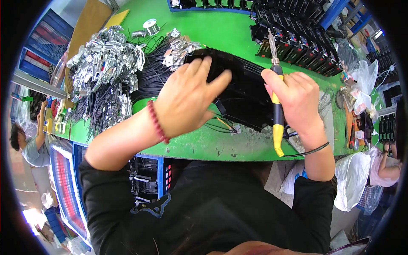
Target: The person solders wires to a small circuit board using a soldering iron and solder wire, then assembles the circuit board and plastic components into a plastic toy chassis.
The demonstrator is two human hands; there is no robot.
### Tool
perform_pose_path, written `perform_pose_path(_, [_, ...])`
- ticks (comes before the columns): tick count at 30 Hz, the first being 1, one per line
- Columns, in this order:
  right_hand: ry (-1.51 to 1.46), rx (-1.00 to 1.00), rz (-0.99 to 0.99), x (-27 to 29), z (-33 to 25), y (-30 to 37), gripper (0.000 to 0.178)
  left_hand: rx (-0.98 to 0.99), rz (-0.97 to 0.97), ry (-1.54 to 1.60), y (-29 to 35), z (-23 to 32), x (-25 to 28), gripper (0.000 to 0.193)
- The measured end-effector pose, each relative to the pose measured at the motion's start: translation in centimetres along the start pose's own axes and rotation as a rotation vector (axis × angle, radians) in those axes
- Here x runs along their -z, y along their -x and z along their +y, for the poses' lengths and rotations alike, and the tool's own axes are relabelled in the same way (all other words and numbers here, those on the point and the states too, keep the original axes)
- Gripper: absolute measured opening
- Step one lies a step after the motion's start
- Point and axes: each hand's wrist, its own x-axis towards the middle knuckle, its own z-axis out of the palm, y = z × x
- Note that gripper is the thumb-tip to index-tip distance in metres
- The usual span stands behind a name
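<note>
My right hand (299, 100) is closed around a soldering iron (277, 114) with a yellow and black handle, its metal tip pointing up and away from me. The iron's black cord runs past my right wrist. A long black plastic housing (246, 95) lies in front of me on the green bench, between my two hands. Over its left end is my left hand (182, 95), fingers spread and slightly blurred; whether they touch the housing I cannot tell. Thin wires (225, 124) show beside the housing's near edge.
A big heap of silvery parts with black leads (106, 63) covers the bench's left side, near a solder spool (151, 26). Rows of black units (297, 46) stand at the far right. Tools (352, 127) and plastic bags (365, 85) lie right. Other people are at both sides.
</note>
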Motion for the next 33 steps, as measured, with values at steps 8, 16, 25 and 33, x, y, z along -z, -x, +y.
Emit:
perform_pose_path(8, [0.022,-0.089,0.051,-2.5,1.1,0.8,0.013,0.082,0.681,0.382,-1.3,1.5,-6.3,0.024])
perform_pose_path(16, [-0.094,0.265,0.357,-10.5,3.6,-0.1,0.023,0.106,0.552,0.598,1.0,6.0,-12.0,0.026])
perform_pose_path(25, [-0.249,0.076,0.195,-9.7,1.7,3.9,0.026,0.188,0.333,0.669,2.7,7.5,-15.8,0.012])
perform_pose_path(33, [-0.983,-0.676,0.190,-10.0,-9.5,12.7,0.037,0.207,0.232,0.694,2.9,7.5,-15.9,0.013])
